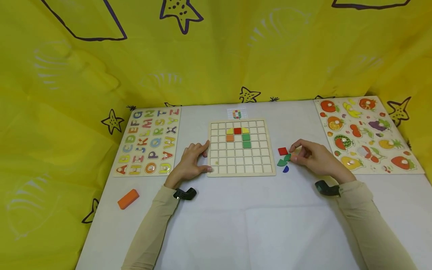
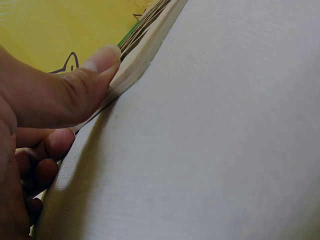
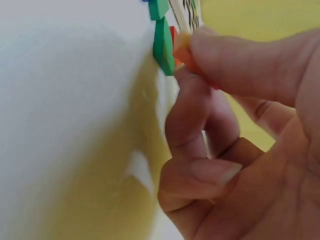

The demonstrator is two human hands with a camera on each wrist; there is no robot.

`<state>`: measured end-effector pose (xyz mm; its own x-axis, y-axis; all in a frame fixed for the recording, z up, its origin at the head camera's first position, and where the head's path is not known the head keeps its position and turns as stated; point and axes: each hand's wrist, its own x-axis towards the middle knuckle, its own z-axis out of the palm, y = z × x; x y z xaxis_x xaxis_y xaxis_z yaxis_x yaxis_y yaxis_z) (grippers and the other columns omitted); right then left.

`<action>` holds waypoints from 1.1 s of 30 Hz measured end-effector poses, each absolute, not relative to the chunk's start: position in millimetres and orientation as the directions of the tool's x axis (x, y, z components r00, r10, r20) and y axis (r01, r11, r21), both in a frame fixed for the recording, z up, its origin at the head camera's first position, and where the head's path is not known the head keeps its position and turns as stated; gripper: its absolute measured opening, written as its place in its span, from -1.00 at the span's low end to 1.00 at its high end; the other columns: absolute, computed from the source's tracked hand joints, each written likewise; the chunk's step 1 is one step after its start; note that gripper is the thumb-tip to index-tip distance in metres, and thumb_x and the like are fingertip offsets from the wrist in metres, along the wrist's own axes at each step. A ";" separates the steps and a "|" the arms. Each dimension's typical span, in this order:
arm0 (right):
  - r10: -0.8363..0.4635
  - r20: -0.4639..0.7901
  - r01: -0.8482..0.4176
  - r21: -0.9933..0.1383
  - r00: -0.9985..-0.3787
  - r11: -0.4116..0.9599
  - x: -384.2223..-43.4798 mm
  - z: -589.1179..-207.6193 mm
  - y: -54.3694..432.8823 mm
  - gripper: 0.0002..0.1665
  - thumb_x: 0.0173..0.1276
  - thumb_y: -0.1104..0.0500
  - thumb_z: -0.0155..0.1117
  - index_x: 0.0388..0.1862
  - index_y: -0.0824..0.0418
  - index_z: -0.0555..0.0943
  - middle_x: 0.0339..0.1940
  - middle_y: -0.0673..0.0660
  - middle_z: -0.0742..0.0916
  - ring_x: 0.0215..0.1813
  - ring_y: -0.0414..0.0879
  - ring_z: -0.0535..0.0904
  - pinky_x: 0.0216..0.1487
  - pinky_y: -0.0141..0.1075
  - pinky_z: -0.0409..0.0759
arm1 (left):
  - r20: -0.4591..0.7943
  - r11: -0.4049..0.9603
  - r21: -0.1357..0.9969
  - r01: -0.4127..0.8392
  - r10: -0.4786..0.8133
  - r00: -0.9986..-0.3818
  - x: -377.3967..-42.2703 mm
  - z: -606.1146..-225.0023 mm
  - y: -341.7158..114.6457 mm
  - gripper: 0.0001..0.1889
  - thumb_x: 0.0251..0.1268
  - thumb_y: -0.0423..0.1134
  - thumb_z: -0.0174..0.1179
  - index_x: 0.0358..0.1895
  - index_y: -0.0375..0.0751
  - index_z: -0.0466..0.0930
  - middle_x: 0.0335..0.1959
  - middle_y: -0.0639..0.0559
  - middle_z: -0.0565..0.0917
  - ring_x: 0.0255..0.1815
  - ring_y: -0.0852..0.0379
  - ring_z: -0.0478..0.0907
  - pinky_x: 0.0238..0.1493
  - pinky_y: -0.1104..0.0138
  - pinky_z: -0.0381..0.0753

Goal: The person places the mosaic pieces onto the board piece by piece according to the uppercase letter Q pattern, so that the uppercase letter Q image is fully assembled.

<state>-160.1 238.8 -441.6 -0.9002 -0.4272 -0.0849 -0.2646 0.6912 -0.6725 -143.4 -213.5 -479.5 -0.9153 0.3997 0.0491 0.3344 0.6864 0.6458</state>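
Yellow patterned cloth (image 1: 216, 56) behind a white tabletop (image 1: 216, 232). Grid board (image 1: 237, 153) mid-table, coloured tiles (image 1: 246, 137) set in it. Left hand (image 1: 189, 162) unclenched, thumb pressing the board's near left corner, fingers at its edge. Right hand (image 1: 315, 157) pinches an orange piece (image 3: 184, 49) beside green pieces (image 1: 282, 162), right of the board.

Dark lines rule a pale wooden board (image 1: 239, 159) into squares, coloured by one red square tile (image 1: 237, 131), two yellow corner tiles (image 1: 230, 131), one orange square tile (image 1: 230, 138) and two green square tiles (image 1: 246, 144). Other pieces are a red square (image 1: 282, 151), green curved-edged shapes (image 1: 282, 162), a blue half-disc (image 1: 286, 169) and a small orange piece (image 3: 184, 49). White cloth (image 1: 216, 232) contrasts with bright yellow fabric (image 1: 216, 52) patterned with dark-outlined, spotted starfish (image 1: 249, 95).
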 end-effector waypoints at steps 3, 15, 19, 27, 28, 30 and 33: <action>-0.416 -0.060 -0.273 -0.669 -0.907 0.691 -163.4 -439.6 232.4 -0.81 0.49 0.08 0.45 -0.02 0.12 0.71 -0.42 0.03 0.68 -0.35 -0.12 0.49 -0.29 -0.31 0.40 | 0.055 0.687 0.643 0.338 0.398 -0.916 -142.8 -479.9 -214.0 0.06 0.07 -0.16 0.64 0.63 -0.34 0.25 -0.15 0.01 0.54 -0.04 0.00 0.29 0.12 0.14 0.15; -0.348 -0.044 -0.213 -0.717 -0.937 0.663 -178.2 -438.4 196.2 -0.67 0.38 0.19 0.55 0.09 0.20 0.77 -0.18 0.16 0.83 -0.17 -0.01 0.69 -0.20 -0.41 0.57 | 0.066 0.688 0.635 0.352 0.405 -0.912 -142.3 -478.2 -213.0 0.04 0.07 -0.12 0.64 0.61 -0.36 0.29 -0.16 0.02 0.55 -0.04 0.00 0.31 0.11 0.13 0.17; -0.356 -0.064 -0.197 -0.735 -0.932 0.648 -183.9 -438.5 181.8 -0.65 0.38 0.23 0.53 0.13 0.23 0.76 -0.15 0.20 0.84 -0.15 0.00 0.71 -0.24 -0.39 0.57 | 0.059 0.692 0.635 0.345 0.401 -0.914 -142.7 -478.0 -213.7 0.04 0.07 -0.13 0.64 0.61 -0.36 0.29 -0.15 0.02 0.54 -0.02 -0.01 0.31 0.12 0.13 0.17; -0.374 -0.077 -0.195 -0.748 -0.924 0.634 -191.4 -440.0 159.0 -0.64 0.37 0.21 0.55 0.12 0.24 0.76 -0.14 0.19 0.83 -0.12 0.03 0.70 -0.17 -0.39 0.55 | 0.055 0.695 0.629 0.349 0.408 -0.911 -143.7 -478.5 -213.8 0.05 0.09 -0.12 0.62 0.62 -0.37 0.25 -0.14 0.01 0.54 -0.01 -0.01 0.31 0.14 0.14 0.17; -0.378 -0.070 -0.201 -0.750 -0.923 0.630 -192.2 -440.4 156.8 -0.64 0.37 0.21 0.55 0.12 0.24 0.76 -0.15 0.19 0.83 -0.12 0.03 0.70 -0.16 -0.39 0.55 | 0.054 0.695 0.630 0.348 0.407 -0.912 -143.5 -478.1 -213.7 0.05 0.09 -0.12 0.62 0.62 -0.37 0.25 -0.14 0.01 0.54 -0.01 -0.01 0.31 0.14 0.14 0.17; -0.390 -0.051 -0.220 -0.754 -0.920 0.619 -194.0 -441.0 152.0 -0.64 0.35 0.21 0.56 0.10 0.25 0.76 -0.17 0.19 0.84 -0.12 0.03 0.71 -0.14 -0.37 0.54 | 0.050 0.693 0.635 0.342 0.405 -0.913 -143.2 -477.5 -213.6 0.05 0.09 -0.13 0.62 0.62 -0.37 0.25 -0.15 0.01 0.53 -0.01 -0.01 0.31 0.14 0.14 0.16; -0.401 -0.030 -0.240 -0.759 -0.916 0.605 -196.8 -441.1 144.7 -0.64 0.33 0.20 0.58 0.08 0.24 0.77 -0.19 0.17 0.84 -0.14 0.02 0.71 -0.14 -0.32 0.53 | 0.044 0.692 0.641 0.333 0.399 -0.916 -142.9 -477.0 -213.5 0.04 0.09 -0.13 0.63 0.62 -0.36 0.26 -0.15 0.01 0.54 0.00 -0.02 0.31 0.14 0.13 0.16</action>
